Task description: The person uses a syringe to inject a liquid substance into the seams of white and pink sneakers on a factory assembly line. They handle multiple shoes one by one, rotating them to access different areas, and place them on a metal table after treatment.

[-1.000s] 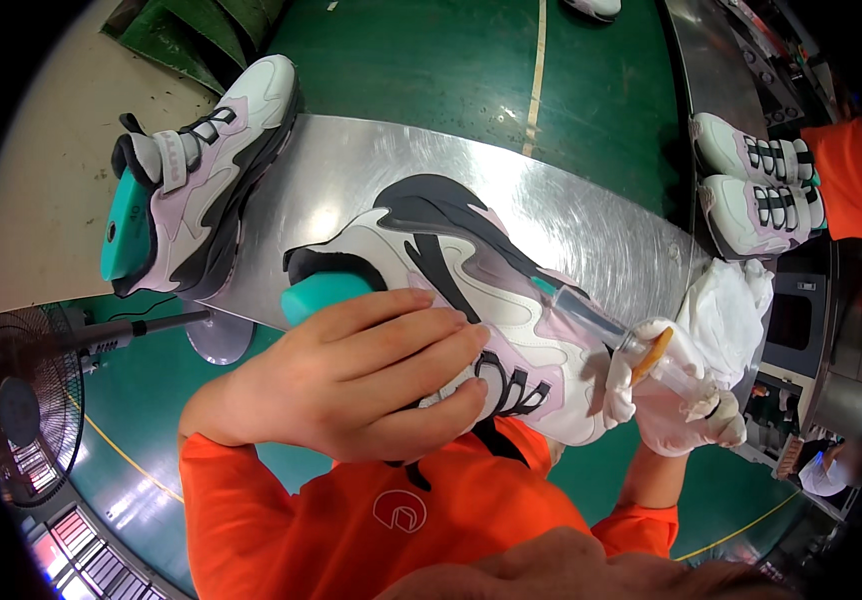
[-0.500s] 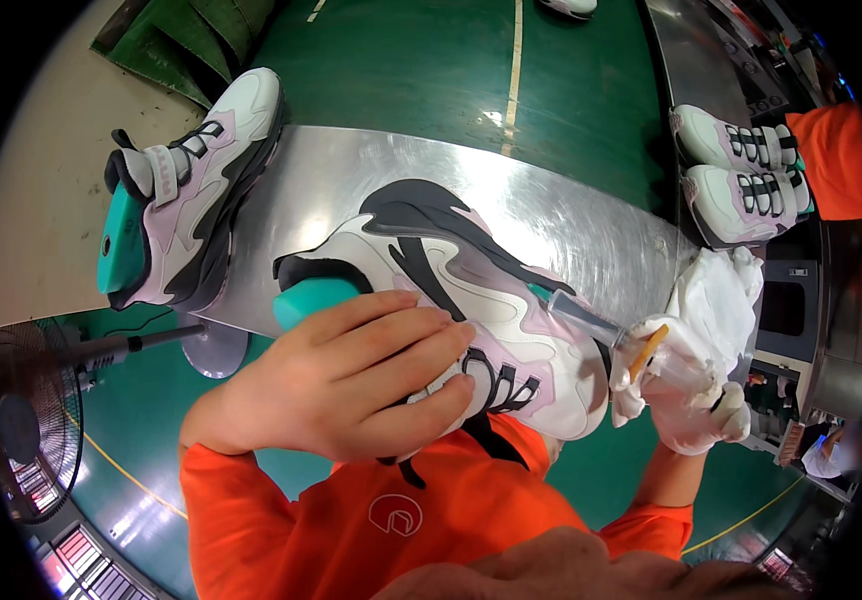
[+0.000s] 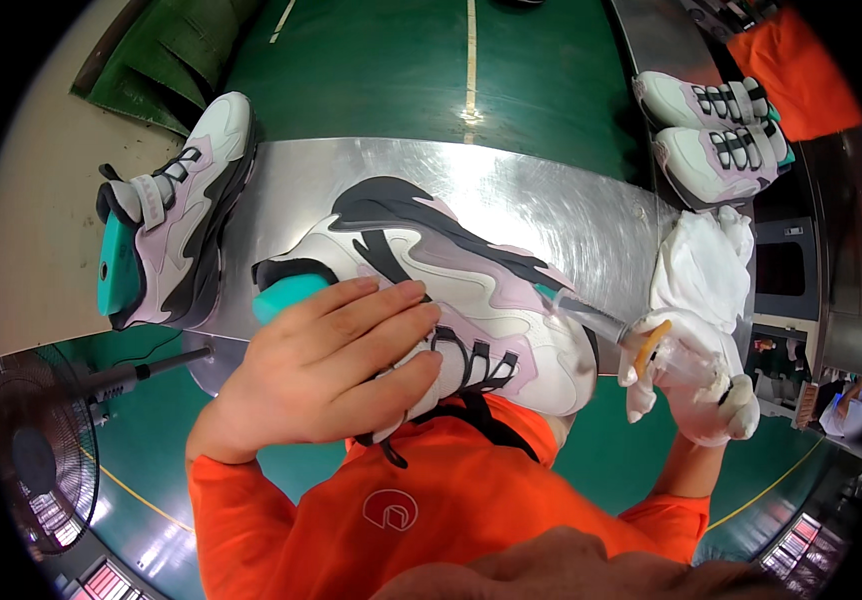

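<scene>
A white, pink and black sneaker (image 3: 431,260) lies on its side at the near edge of a metal table (image 3: 341,160), its sole facing away from me. A teal shoe last (image 3: 291,296) shows in its opening. My bare left hand (image 3: 336,360) wraps over the ankle and laces, fingers together, thumb hidden. My right hand (image 3: 696,385), in a white glove, grips a clear syringe (image 3: 591,318) with a yellow flange. The syringe's thin tip touches or nearly touches the seam between upper and sole, towards the toe.
A matching sneaker (image 3: 176,215) stands at left. Crumpled white cloth (image 3: 701,265) lies beside my right hand. Two more sneakers (image 3: 721,150) sit at far right near a co-worker's orange sleeve (image 3: 796,75). A black fan (image 3: 36,450) stands at lower left, a green bin (image 3: 161,70) at far left.
The view has shifted, moving most things slightly left. The syringe tip has slid a little along the seam towards the toe. My left hand keeps its hold on the sneaker.
</scene>
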Demonstrator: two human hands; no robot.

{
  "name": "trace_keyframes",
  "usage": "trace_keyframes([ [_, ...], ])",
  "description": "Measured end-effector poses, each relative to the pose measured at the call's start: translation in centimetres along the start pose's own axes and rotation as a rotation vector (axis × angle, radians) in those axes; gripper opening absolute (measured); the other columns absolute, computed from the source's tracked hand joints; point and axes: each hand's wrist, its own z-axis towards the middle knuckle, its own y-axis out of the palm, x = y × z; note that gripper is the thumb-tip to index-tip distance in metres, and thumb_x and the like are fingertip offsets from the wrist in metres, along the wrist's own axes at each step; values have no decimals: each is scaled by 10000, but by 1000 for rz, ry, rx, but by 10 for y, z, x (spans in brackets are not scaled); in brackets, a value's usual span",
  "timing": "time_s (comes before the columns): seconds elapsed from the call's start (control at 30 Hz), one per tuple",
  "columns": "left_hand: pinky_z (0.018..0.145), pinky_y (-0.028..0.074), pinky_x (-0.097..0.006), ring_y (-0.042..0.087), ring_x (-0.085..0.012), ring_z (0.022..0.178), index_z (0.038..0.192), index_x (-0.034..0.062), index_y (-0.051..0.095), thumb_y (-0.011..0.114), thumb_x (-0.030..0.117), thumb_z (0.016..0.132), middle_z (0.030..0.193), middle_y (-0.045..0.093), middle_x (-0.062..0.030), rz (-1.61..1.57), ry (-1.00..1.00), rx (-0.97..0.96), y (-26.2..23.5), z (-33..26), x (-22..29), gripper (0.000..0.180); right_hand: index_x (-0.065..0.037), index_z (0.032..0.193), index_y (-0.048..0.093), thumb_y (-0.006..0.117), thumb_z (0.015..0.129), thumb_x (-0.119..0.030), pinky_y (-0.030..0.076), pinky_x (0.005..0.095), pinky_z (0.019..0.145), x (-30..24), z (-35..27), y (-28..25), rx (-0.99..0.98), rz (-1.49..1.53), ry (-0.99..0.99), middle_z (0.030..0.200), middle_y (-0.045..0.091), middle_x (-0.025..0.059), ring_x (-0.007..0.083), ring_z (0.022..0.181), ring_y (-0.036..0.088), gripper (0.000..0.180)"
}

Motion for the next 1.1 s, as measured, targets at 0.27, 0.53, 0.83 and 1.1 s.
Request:
trace_keyframes([
  [0.27,877,550,-424,686,-308,1034,913,97,662,657,229,793,1079,718,-108,40,28,-11,-1,-2,1,178,239,1301,403,880,427,-478,513,305,645,8,-21,-4,49,33,-8,1035,620,284,268,728,639,1227],
  [0.53,883,538,-397,679,-282,1044,935,101,670,664,258,800,1086,713,-92,62,-41,-36,-5,1,16,207,230,1287,415,886,429,-517,513,297,625,29,-38,-7,88,140,-68,1004,620,285,245,705,626,1231],
  [0.83,827,536,-426,689,-351,987,1010,62,578,793,351,748,1091,700,-152,256,-88,6,10,-20,53,445,183,1201,472,766,493,-760,523,327,516,52,-55,-8,210,46,-161,869,609,256,229,543,569,1215],
  [1.1,817,508,-397,678,-354,994,1073,41,563,821,313,729,1131,687,-156,407,-177,66,30,-33,94,509,230,1280,410,855,454,-542,569,383,607,93,-71,-13,185,377,-295,1020,580,302,294,711,631,1215],
])
